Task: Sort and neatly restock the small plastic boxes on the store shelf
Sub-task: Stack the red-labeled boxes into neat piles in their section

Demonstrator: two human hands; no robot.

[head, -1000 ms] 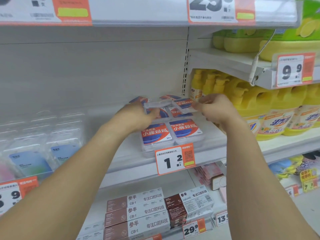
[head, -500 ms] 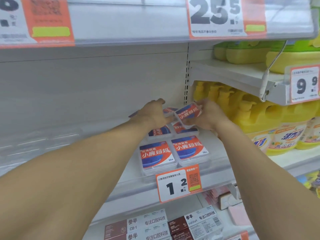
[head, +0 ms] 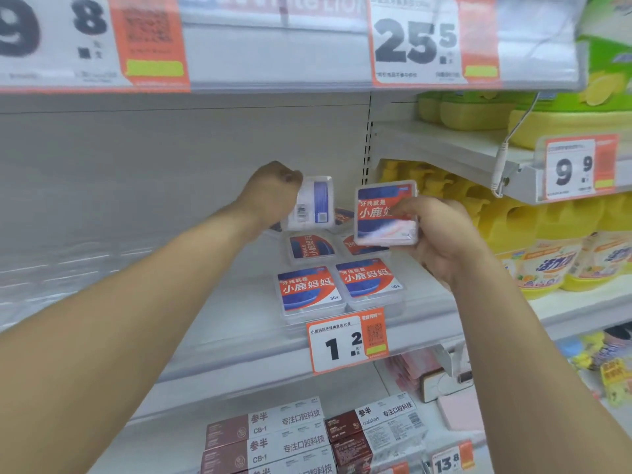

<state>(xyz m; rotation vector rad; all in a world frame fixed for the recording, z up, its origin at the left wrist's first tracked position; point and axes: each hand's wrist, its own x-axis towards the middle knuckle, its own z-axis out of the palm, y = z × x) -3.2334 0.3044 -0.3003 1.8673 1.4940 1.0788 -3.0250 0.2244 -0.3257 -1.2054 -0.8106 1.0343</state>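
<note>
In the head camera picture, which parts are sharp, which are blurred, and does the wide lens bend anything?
Head view: the front boxes and the 1.2 price tag read sharply; the box in the left hand and the box in the right hand look slightly smeared; the top price strip is soft; shelf edges bow near the borders; lighting is flat, with no strong shadows.

The left hand (head: 273, 193) grips a small clear plastic box (head: 313, 203) showing its white barcode back; the right hand (head: 434, 234) holds another, red-and-blue label (head: 384, 213) facing out. Below them, four matching boxes (head: 337, 289) lie on the white shelf (head: 239, 323).
</note>
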